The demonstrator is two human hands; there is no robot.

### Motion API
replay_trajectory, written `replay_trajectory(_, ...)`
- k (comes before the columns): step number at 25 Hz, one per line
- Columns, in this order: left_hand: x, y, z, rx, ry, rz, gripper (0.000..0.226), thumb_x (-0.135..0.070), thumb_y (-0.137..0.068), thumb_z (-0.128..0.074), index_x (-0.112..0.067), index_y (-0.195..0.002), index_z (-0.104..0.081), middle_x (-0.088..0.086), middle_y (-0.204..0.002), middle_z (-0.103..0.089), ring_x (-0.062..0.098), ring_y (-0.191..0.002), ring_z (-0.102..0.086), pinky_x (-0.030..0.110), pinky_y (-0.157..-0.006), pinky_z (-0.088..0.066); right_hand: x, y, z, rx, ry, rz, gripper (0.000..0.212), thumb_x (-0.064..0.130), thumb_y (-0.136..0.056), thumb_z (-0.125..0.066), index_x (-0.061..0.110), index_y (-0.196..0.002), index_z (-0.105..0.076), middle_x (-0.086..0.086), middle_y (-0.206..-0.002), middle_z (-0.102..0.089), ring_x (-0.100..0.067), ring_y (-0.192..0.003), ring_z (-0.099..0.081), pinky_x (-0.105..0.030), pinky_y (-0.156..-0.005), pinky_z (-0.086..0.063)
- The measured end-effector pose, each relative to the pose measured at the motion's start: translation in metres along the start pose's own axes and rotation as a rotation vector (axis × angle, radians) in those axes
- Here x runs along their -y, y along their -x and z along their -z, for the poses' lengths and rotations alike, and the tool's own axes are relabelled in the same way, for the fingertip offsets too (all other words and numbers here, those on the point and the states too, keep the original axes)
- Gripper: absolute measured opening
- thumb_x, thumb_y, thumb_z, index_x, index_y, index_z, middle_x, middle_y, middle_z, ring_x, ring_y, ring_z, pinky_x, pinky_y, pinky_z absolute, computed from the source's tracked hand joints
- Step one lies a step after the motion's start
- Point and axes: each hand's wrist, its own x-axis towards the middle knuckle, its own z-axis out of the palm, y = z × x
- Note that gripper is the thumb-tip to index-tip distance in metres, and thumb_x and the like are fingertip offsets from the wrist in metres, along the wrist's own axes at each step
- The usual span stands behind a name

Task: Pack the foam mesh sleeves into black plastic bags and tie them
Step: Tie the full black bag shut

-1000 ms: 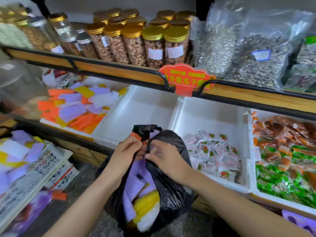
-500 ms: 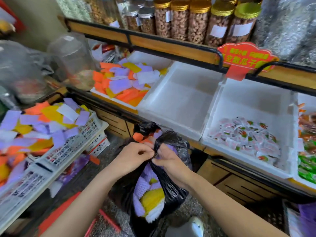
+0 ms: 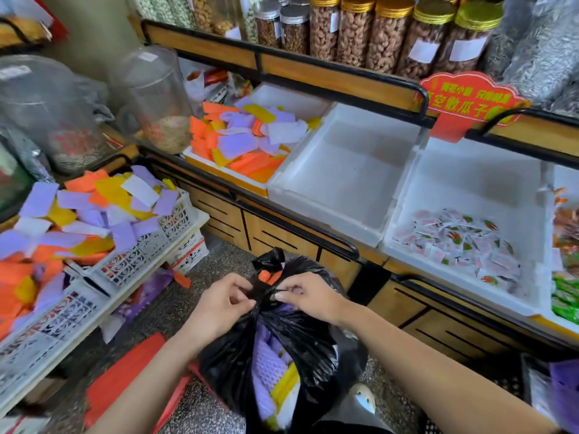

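A black plastic bag (image 3: 308, 343) hangs in front of me, low in the middle of the view. Purple, yellow and white foam mesh sleeves (image 3: 269, 371) show through a gap in its side, and an orange one (image 3: 268, 275) pokes out at the top. My left hand (image 3: 221, 305) pinches the bag's gathered neck from the left. My right hand (image 3: 308, 294) pinches the same black strand from the right, thumb and forefinger closed on it. The two hands sit a few centimetres apart at the bag's mouth.
White plastic crates (image 3: 150, 242) heaped with loose sleeves stand at the left. A foam box (image 3: 200, 156) of more sleeves sits on the counter, beside a bare white box (image 3: 351, 170) and one holding candy packets (image 3: 454, 239). Nut jars (image 3: 354, 29) line the shelf above. Speckled floor lies below.
The view has swung left and down, bringing the crates into sight. My hands have drawn the bag's mouth closed and now pull its handles apart at the neck.
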Motion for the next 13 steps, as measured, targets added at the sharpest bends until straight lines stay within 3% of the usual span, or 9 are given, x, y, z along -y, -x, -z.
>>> replay_trajectory(3, 0.016, 0.0, -0.006, -0.042, -0.331, -0.173, 0.016, -0.007, -0.085, -0.062, -0.018, -0.092, -0.07, -0.007, -0.074, -0.058, 0.011, -0.071, -0.054, 0.019, -0.072, -0.041, -0.003, 0.009, -0.014, 0.059, 0.078, 0.093, 0.02, 0.015, -0.091, -0.061, 0.005, -0.104, -0.072, 0.0, -0.099, -0.07, 0.004, -0.073, -0.057, -0.01, -0.067, -0.045)
replay_trajectory(5, 0.025, -0.009, -0.009, -0.049, -0.354, -0.203, 0.018, -0.005, -0.086, -0.057, -0.012, -0.094, -0.071, -0.004, -0.082, -0.057, 0.015, -0.079, -0.052, 0.025, -0.076, -0.037, -0.005, 0.015, -0.022, 0.029, 0.238, 0.249, 0.018, 0.015, -0.091, -0.06, 0.007, -0.102, -0.072, -0.002, -0.097, -0.068, 0.001, -0.076, -0.055, -0.009, -0.072, -0.041)
replay_trajectory(7, 0.031, -0.025, -0.006, -0.038, -0.331, -0.178, 0.018, -0.002, -0.086, -0.054, -0.011, -0.088, -0.07, -0.003, -0.082, -0.059, 0.016, -0.08, -0.053, 0.023, -0.072, -0.032, -0.009, 0.019, -0.027, -0.033, 0.299, 0.313, 0.018, 0.015, -0.091, -0.06, 0.009, -0.101, -0.073, -0.004, -0.095, -0.065, -0.006, -0.08, -0.057, -0.017, -0.075, -0.043)
replay_trajectory(13, 0.054, -0.053, -0.004, -0.056, -0.326, -0.034, 0.025, -0.001, -0.086, -0.049, -0.016, -0.067, -0.053, 0.008, -0.075, -0.059, 0.025, -0.074, -0.055, 0.03, -0.064, -0.034, -0.037, 0.042, -0.007, -0.014, 0.358, 0.208, 0.021, 0.013, -0.096, -0.052, 0.01, -0.105, -0.071, 0.003, -0.1, -0.059, -0.01, -0.083, -0.057, -0.007, -0.076, -0.038)
